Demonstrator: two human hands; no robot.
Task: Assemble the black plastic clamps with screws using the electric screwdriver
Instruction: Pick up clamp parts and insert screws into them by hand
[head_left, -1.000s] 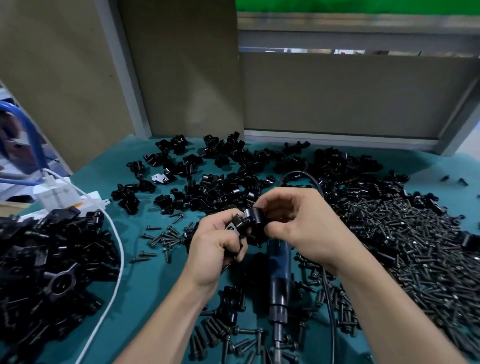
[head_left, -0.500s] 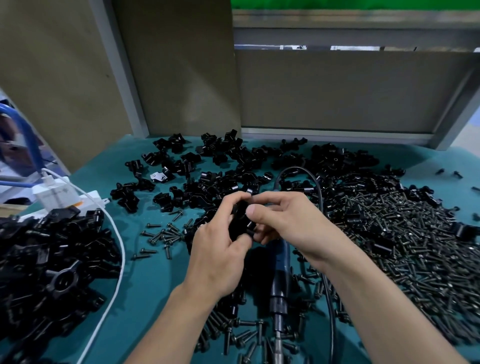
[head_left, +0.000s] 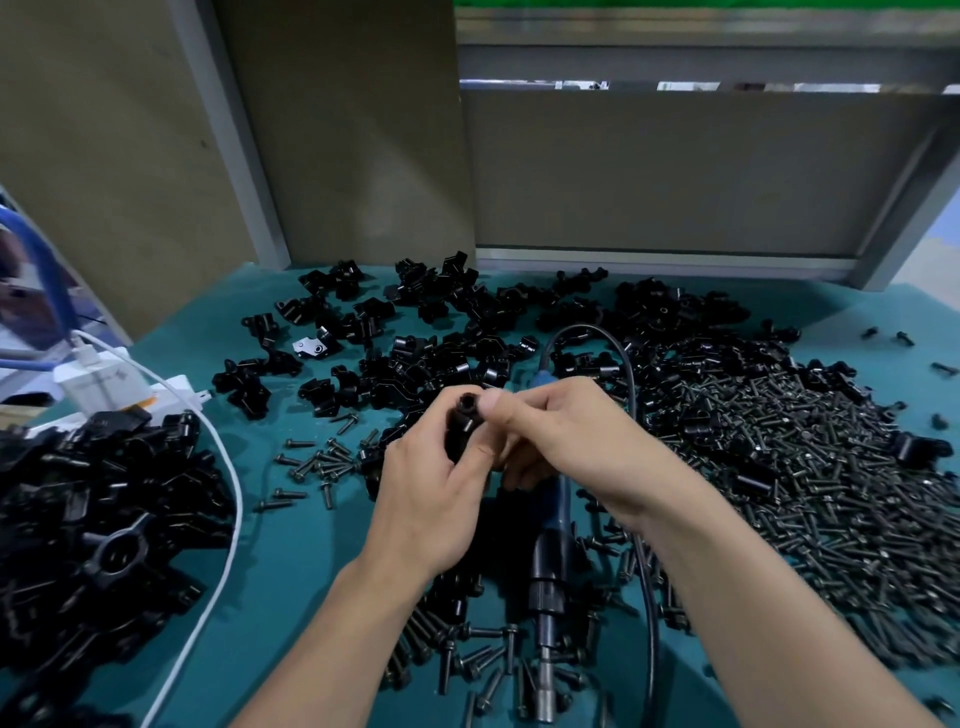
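Both hands meet just above the centre of the frame, clamped on one small black plastic clamp (head_left: 464, 422). The left hand (head_left: 426, 499) curls its fingers round the clamp's lower part. The right hand (head_left: 571, 441) pinches the top end between thumb and forefinger. Most of the clamp is hidden by the fingers. What shows suggests its long axis runs roughly up and down in the frame, with a round opening at the upper end turned towards the camera.

The clamp looks light, stiff and slightly glossy, so it could twist or slip. A firm pinch across its flat sides should hold it best and leave the screw hole uncovered.

The blue and black electric screwdriver (head_left: 553, 561) lies untouched on the teal table (head_left: 301, 571), below and between the wrists. Its long axis runs up and down the frame, with the metal bit towards the bottom edge and the black cable (head_left: 644, 571) looping from the far end. It is probably heavier at the motor end, so the thick barrel is the place to hold it.

A heap of dark metal screws (head_left: 805, 493) fills the right of the frame. Being small and round, they will likely roll, and are best picked up by the head. Loose black clamp parts (head_left: 441, 358) lie across the upper middle.
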